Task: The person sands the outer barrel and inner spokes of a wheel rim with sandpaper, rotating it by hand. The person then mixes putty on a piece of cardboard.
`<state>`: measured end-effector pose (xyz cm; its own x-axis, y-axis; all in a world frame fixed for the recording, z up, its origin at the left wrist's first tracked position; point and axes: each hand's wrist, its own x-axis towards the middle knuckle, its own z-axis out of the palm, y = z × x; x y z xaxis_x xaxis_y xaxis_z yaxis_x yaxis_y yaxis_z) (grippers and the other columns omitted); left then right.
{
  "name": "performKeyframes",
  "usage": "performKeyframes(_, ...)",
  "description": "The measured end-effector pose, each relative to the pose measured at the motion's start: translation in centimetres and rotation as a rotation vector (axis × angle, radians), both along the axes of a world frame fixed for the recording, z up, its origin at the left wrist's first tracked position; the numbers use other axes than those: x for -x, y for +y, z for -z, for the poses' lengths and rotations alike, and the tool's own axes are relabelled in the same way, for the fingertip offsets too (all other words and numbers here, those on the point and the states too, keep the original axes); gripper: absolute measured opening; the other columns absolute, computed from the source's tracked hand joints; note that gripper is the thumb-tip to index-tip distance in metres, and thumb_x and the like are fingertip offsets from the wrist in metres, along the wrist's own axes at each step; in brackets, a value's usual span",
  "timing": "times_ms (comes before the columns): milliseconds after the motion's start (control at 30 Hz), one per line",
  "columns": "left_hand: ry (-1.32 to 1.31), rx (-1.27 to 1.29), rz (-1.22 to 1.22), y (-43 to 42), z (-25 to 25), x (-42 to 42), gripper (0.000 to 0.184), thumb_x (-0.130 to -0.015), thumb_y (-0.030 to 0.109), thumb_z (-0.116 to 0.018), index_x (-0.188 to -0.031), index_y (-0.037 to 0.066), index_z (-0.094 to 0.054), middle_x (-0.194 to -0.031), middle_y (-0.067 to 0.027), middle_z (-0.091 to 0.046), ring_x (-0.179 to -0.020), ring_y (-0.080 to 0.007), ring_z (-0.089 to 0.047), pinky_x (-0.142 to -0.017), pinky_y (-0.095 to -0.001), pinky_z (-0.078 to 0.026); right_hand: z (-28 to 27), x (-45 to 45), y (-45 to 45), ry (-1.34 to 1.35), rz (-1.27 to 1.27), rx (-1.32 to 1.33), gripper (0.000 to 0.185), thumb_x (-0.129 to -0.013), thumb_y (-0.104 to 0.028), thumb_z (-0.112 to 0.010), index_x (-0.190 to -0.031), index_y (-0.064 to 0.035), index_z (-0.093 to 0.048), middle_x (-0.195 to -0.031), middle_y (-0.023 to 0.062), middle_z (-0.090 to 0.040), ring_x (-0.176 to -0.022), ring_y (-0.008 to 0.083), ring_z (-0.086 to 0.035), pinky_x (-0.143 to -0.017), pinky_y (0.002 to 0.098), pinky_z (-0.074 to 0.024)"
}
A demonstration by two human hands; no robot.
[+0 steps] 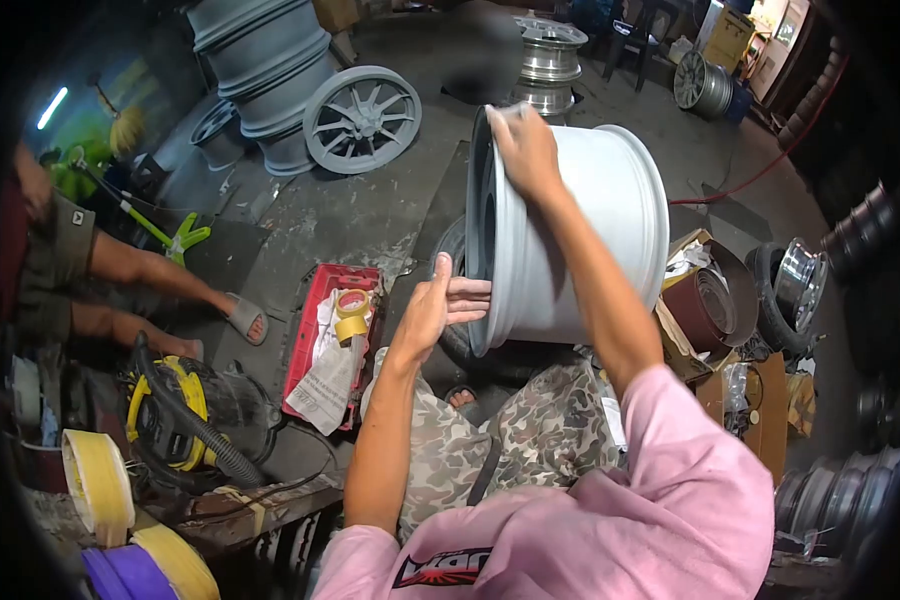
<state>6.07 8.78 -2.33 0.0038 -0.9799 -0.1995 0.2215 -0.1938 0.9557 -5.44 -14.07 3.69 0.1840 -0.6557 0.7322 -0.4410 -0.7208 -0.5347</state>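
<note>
So right up close there's a pink shirt [590, 500] with a dark and red print, and past it a big pale grey wheel rim [610, 220], held up on its side just right of the middle, open face pointing left. Right hand [525, 150] is up top with its fingers bent over the edge of that face, gripping the lip. Left hand [430, 310] is lower down at the near side of the same face, fingers straight and pretty much together, thumb spread up and away, fingertips at the lip and not pinching anything. Below are camo trousers [550, 420]. Far left there's a stack of grey wheels [265, 60] with a spoked wheel [367, 120] leaning beside it. Near left, a yellow and black vacuum [185, 410], then a red tray [300, 340] with paper and a yellow tape roll [351, 315] in it.
</note>
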Motion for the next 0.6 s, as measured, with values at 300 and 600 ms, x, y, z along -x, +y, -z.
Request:
performKeyframes(300,-0.293,0.061,-0.141,-1.1,2.5,-1.4,0.086,-0.108,0.062,-0.022,-0.116,-0.010,-0.069,-0.109,-0.0209,-0.073,-0.098,-0.0261,-0.073,-0.090,-0.0345,-0.056,13.9,10.8,26.7,0.278,-0.170,-0.089,0.043,-0.086,-0.006,-0.072,-0.128,-0.0045,-0.067,-0.125,0.0130,-0.063,-0.127,0.0322,-0.059,-0.110,0.0518,-0.0437)
performKeyframes(600,-0.325,0.183,-0.146,-6.0,-0.7,1.5,0.063,-0.110,0.050,-0.036,-0.120,-0.003,-0.068,-0.110,-0.0157,-0.073,-0.097,-0.0213,-0.071,-0.086,-0.0302,-0.053,4.3,16.5,16.8,0.346,0.053,0.203,0.038,-0.091,-0.010,-0.067,-0.129,-0.0039,-0.067,-0.132,0.0157,-0.064,-0.122,0.0356,-0.061,-0.110,0.0503,-0.0434)
